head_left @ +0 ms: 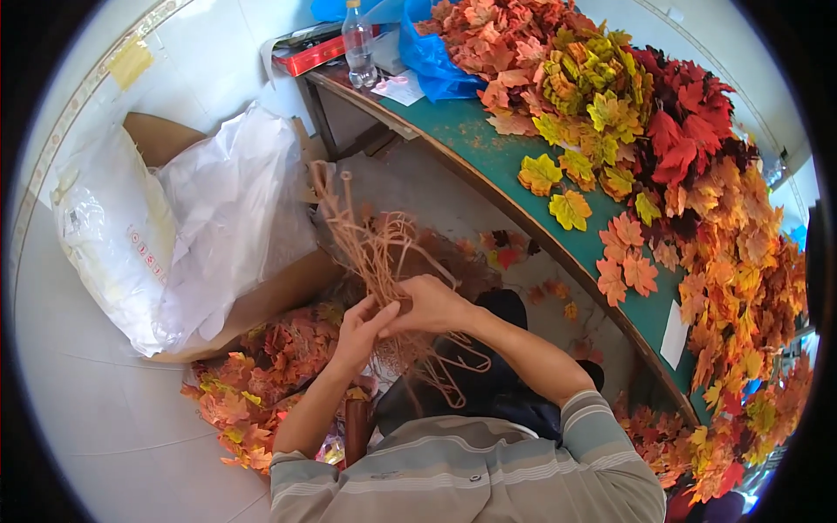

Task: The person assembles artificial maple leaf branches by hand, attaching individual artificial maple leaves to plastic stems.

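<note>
A bundle of thin brown artificial stems (381, 248) is held above my lap, its loops and ends fanning out at the top and bottom. My left hand (357, 331) grips the bundle from the left, thumb pressed toward the other hand. From the right, my right hand (427, 305) wraps round the same bundle, its fingers partly hidden among the stems. Both hands almost touch each other at the middle of the bundle.
On my right, a green-topped table (471, 139) bears heaps of orange, yellow and red artificial maple leaves (741, 253). A clear bottle (357, 48) and blue plastic bag (427, 57) stand at its far end. Leftward is a cardboard box (279, 292) with white plastic bags (235, 192); more leaves (261, 383) lie below.
</note>
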A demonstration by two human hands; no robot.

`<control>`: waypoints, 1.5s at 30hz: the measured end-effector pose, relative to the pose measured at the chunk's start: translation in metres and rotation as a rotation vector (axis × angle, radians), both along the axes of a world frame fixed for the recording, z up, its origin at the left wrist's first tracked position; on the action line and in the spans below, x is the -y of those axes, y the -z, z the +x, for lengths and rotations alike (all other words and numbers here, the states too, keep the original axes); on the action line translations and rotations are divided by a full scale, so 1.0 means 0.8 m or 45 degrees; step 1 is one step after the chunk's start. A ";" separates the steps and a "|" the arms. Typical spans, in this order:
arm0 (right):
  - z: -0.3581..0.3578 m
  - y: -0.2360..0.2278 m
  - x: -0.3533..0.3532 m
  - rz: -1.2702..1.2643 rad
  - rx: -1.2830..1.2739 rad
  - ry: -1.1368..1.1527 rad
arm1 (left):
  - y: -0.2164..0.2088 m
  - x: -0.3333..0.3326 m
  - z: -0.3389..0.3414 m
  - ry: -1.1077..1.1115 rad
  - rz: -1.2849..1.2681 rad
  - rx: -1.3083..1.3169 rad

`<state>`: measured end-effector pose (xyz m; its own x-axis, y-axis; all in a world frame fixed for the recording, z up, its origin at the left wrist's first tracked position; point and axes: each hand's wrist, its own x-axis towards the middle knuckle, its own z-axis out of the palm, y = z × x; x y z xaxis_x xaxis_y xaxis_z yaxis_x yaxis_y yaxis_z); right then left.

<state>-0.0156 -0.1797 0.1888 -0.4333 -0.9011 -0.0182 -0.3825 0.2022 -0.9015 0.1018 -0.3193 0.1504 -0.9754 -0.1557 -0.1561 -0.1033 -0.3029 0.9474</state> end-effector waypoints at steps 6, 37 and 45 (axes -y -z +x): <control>-0.011 0.009 -0.052 0.031 0.293 -0.060 | -0.005 -0.024 -0.011 -0.003 0.317 0.205; -0.015 0.014 -0.186 -0.022 0.889 0.215 | -0.153 0.253 0.038 -1.119 -0.430 -0.283; -0.029 -0.082 -0.065 0.031 0.661 -0.006 | -0.181 0.252 0.084 -1.183 -0.407 -0.389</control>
